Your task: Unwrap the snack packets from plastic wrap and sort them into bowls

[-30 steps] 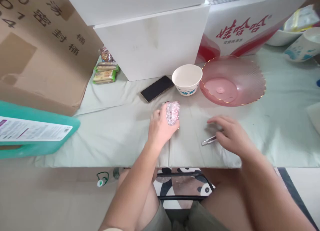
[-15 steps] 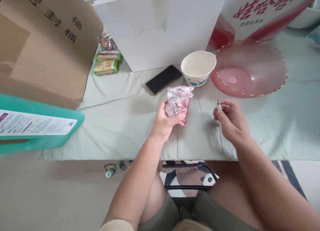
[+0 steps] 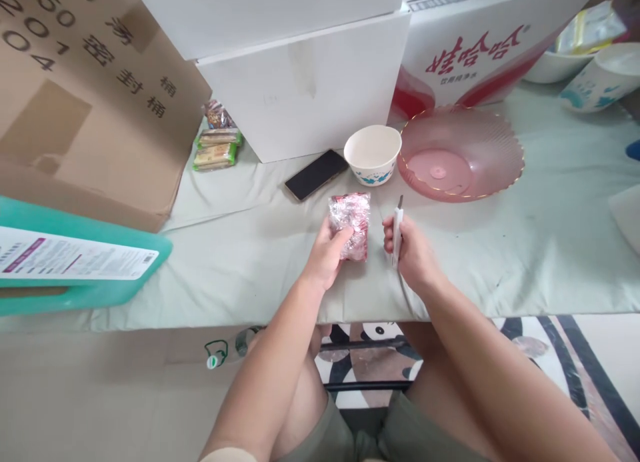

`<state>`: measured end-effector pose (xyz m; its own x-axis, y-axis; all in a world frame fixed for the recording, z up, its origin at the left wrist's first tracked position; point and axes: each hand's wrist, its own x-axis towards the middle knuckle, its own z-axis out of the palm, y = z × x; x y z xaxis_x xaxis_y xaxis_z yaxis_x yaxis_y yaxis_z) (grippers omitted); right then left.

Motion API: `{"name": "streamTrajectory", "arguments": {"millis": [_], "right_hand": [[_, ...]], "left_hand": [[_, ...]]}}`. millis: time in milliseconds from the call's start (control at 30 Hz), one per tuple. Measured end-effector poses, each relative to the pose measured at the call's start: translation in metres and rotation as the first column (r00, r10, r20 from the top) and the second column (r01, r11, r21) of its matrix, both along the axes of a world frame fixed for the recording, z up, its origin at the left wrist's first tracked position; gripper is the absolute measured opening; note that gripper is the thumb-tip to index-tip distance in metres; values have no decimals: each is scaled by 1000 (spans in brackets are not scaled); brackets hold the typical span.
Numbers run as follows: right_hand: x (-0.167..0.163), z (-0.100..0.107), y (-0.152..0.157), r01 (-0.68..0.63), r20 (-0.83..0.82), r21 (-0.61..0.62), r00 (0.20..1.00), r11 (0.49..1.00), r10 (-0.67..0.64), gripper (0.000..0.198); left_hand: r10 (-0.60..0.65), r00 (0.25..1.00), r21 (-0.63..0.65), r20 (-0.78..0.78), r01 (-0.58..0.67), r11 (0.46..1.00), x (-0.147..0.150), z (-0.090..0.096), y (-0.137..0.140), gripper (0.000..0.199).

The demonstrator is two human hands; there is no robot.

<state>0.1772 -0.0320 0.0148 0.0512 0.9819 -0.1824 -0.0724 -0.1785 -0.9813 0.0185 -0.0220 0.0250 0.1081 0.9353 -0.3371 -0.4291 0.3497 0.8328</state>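
Observation:
My left hand (image 3: 324,252) is closed around a red packet wrapped in clear, crinkled plastic (image 3: 354,219), thumb on top. What is inside the packet cannot be made out. In my right hand (image 3: 415,252) is a white utility knife (image 3: 397,232), its dark blade out and pointing away from me. A small gap lies between knife and packet. Just beyond them on the cloth sit a black phone (image 3: 317,175), a white paper bowl with blue print (image 3: 373,157) and a pink translucent basin with a gold wavy rim (image 3: 463,155).
White cartons (image 3: 310,95) stand behind the bowl, a brown cardboard box (image 3: 100,135) at the left. A teal jug (image 3: 145,262) lies before it. Small wrapped snacks (image 3: 215,155) rest between the boxes. A paper cup (image 3: 603,79) is at far right. The table's edge (image 3: 280,323) runs near my knees.
My right hand has come left, closer to the packet, and turned so more of the knife shows. The packet is now held more upright. The camera view has shifted, showing more of the right side.

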Motion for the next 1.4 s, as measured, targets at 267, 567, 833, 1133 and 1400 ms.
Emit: {"name": "streamTrajectory", "arguments": {"millis": [267,567,833,1133,1400], "right_hand": [[-11,19,-1,-188,-145,-91,974,978,173,44],[-12,19,0,-214,-177,-145,966,966,187,55],[-21,23,-2,-205,-179,-256,970,945,162,51],[-27,14,-14,-323,-135,-321,946,890,295,49],[-4,15,-16,-282,295,-155,901,947,317,46]], "left_hand": [[74,989,39,-126,-69,997,6,-3,13,47],[-95,978,169,-183,126,977,7,-13,13,58],[102,932,293,-349,5,956,13,-22,8,50],[317,896,320,-311,-215,923,11,-7,20,55],[387,903,262,-189,-333,906,-23,9,30,54]]}}
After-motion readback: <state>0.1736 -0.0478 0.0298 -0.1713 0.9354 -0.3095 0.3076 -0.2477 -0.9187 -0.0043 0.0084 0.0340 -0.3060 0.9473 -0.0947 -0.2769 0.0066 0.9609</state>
